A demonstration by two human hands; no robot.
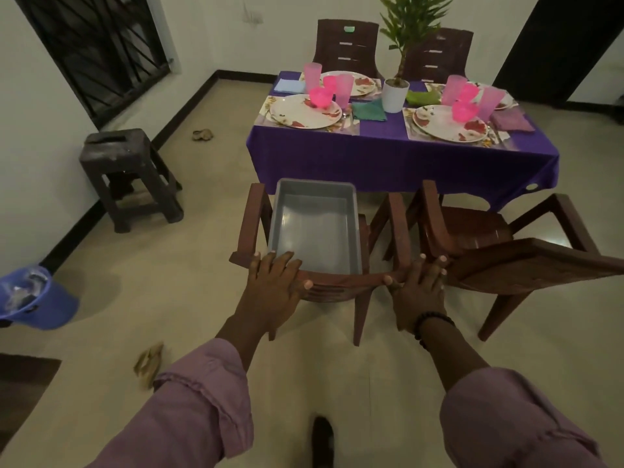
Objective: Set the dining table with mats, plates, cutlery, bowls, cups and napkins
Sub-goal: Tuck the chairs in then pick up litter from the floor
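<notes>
Head view, item by item:

Left hand [275,278]: laid over the top rail of the near chair [320,282], fingers spread and mostly straight, thumb hooked toward the front edge; a pressing hold, not a clenched one

Right hand [418,292]: laid the same way at the rail's right corner, fingers straight, thumb tucked under the edge; beaded band on the wrist

Grey tub [315,228]: sits on the chair seat, nothing visible inside, just beyond the left fingertips

Table [388,150]: purple cloth, well beyond both hands, past the chair; four places showing mats, flowered plates [304,111], pink cups [312,73], pink bowls [320,96], folded napkins [368,111]; cutlery glimpsed beside the plates, too small to count; potted plant [395,92] at centre

Second chair [506,251]: just right of the near chair, tilted, its back touching or nearly touching the right hand

Step judged in hand: shifting the near chair, laying apparently complete. Method: push evenly with both palms, keep the chair level so the tub stays put, steer clear of the tilted chair and the cloth hem
</notes>
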